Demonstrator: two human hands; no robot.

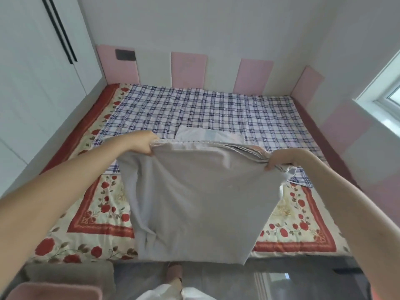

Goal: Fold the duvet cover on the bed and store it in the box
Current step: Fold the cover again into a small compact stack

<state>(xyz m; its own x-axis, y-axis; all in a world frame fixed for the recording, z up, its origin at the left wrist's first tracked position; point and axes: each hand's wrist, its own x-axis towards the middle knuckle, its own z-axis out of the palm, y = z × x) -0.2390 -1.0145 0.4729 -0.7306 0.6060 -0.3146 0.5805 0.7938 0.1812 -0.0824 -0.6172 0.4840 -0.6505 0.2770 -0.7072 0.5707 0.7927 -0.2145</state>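
Both hands held the folded duvet cover (194,198) up over the bed's near edge.
Arms reached forward, nearly straight. Left hand (144,143) pinched the top left corner, fingers curled round the stacked edge; right hand (281,160) gripped the top right corner likewise. Cover hung down over the floral quilt (95,213), checked sheet (205,109) beyond it.

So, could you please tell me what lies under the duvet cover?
The floral quilt and plaid sheet show around the duvet cover and run under it; whatever else lies beneath is covered.
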